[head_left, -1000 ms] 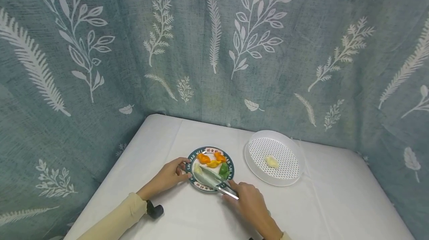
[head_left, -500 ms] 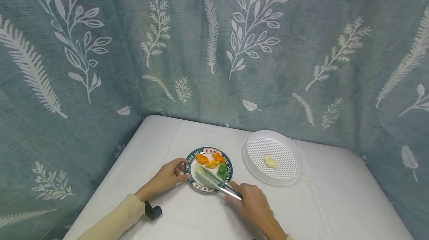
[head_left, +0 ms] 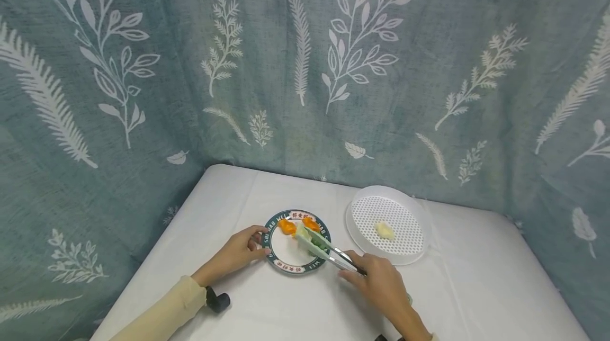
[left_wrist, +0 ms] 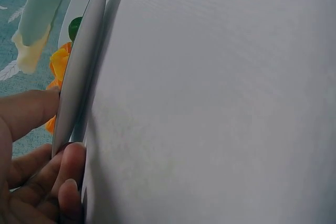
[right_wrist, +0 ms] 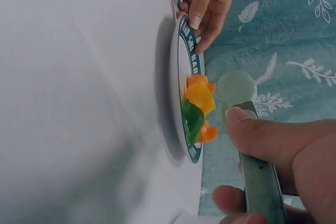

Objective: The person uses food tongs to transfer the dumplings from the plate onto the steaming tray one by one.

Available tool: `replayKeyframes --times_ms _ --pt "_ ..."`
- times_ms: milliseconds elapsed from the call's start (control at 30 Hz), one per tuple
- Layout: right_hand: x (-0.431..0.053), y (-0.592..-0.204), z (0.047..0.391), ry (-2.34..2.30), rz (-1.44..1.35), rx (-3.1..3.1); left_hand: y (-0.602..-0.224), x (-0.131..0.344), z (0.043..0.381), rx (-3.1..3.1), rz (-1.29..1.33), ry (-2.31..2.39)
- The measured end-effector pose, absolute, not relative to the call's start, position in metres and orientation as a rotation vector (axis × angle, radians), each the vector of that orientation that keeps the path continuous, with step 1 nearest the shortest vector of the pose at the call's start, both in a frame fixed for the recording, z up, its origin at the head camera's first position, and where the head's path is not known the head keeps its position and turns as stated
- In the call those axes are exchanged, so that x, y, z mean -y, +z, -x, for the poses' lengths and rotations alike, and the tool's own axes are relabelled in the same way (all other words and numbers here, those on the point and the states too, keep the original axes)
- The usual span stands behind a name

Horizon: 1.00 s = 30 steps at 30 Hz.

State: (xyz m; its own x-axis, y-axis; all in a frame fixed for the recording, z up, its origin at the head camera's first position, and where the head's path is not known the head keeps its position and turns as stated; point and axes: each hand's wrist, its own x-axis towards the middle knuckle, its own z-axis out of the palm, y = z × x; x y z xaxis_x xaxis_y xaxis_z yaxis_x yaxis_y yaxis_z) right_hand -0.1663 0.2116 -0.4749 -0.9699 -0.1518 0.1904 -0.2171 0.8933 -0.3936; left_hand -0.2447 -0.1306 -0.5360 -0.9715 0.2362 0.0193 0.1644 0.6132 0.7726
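Left hand (head_left: 245, 250): pinching the plate (head_left: 281, 250) at its rim
Right hand (head_left: 378, 280): gripping the tongs (right_wrist: 262, 187)
Tongs: clamped round a pale piece (left_wrist: 30, 59), raised over the plate
Plate: on the white table (head_left: 481, 283), bearing orange pieces (head_left: 287, 226), a yellow piece (right_wrist: 199, 97) and a green piece (right_wrist: 192, 120)
Tray (head_left: 407, 214): right of the plate, with one cream lump (head_left: 384, 231) inside

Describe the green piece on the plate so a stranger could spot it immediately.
On the white tabletop, find the teal-rimmed plate that the left hand holds by its edge. Beside orange pieces and a yellow piece sits the glossy green piece, the only one that colour.
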Motion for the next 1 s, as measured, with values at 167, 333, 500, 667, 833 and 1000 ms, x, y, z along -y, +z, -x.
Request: replayKeyframes --times_ms 167,333,500,667,833,1000 --pt "-0.222 -0.470 0.166 0.622 -0.300 2.867 -0.537 0.132 0.243 -2.749 -0.320 1.287" --pt "-0.232 -0.466 0.166 0.633 -0.280 2.813 -0.537 0.134 0.244 -2.747 -0.309 1.293" --pt "-0.245 -0.462 0.164 0.630 -0.232 2.804 -0.538 0.134 0.244 -2.745 -0.326 1.309" --pt "-0.259 -0.458 0.163 0.623 -0.200 2.796 -0.540 0.133 0.245 -2.746 -0.328 1.308" --pt "-0.273 -0.456 0.163 0.604 -0.170 2.788 -0.540 0.132 0.246 -2.743 -0.323 1.311" --pt "-0.288 -0.453 0.162 0.563 -0.148 2.789 -0.540 0.131 0.246 -2.746 -0.328 1.306"
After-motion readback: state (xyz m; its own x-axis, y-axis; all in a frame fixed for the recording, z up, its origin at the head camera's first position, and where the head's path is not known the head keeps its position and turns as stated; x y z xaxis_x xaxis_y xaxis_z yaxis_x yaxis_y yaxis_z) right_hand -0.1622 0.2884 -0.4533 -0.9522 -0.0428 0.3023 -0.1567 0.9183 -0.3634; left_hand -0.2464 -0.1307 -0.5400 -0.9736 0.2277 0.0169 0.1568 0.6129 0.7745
